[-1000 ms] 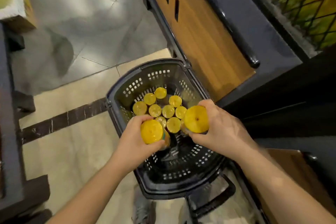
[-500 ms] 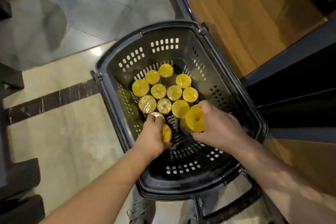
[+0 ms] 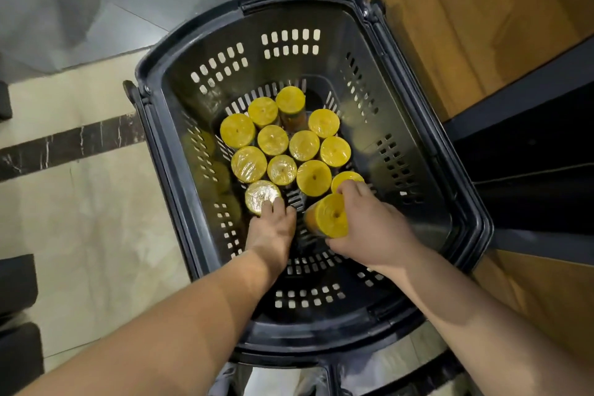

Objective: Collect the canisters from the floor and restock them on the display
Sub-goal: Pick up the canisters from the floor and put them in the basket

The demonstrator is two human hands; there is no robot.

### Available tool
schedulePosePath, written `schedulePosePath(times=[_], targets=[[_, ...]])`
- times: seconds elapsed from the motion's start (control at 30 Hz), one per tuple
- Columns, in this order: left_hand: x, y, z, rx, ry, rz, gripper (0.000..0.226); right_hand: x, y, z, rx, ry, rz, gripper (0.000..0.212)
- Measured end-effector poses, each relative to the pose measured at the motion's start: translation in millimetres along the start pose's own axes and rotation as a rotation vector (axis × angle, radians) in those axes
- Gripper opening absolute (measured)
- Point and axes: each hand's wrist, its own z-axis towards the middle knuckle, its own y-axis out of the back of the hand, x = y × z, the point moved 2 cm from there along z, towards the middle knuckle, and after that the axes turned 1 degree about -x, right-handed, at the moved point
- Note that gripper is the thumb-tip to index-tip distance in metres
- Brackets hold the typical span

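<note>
A dark plastic shopping basket (image 3: 427, 125) stands on the floor with several yellow-lidded canisters (image 3: 281, 135) upright and packed together at its far end. One plastic-wrapped canister (image 3: 259, 194) stands at the near left of the group; the fingertips of my left hand (image 3: 273, 230) rest on its near rim. My right hand (image 3: 369, 228) grips a tilted canister (image 3: 331, 219) just above the basket floor, beside another upright canister (image 3: 345, 177) at the group's near right.
The wooden side of the display (image 3: 466, 26) with dark trim runs along the basket's right. Tiled floor with a dark stripe (image 3: 70, 141) lies to the left. Dark fixtures (image 3: 16, 283) stand at the left edge. The basket's handle (image 3: 369, 376) lies nearest me.
Both hands have gone down into the basket. The left hand's canister now stands upright at the group's near left; the right hand has lowered its canister and still grips it.
</note>
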Motion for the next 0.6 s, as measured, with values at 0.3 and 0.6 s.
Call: schedulePosePath(times=[0.3,0.6], targets=[[-12.2,-24.4,23.5,0.071,-0.036,0.304,0.042,-5.8,-11.2,21.6,-0.084,0.005,-0.087,0.076],[-4.7,-16.6,14.4,0.203,-0.033,0.306,0.061,-13.1,-25.8,29.4,0.008,-0.003,-0.103,0.070]])
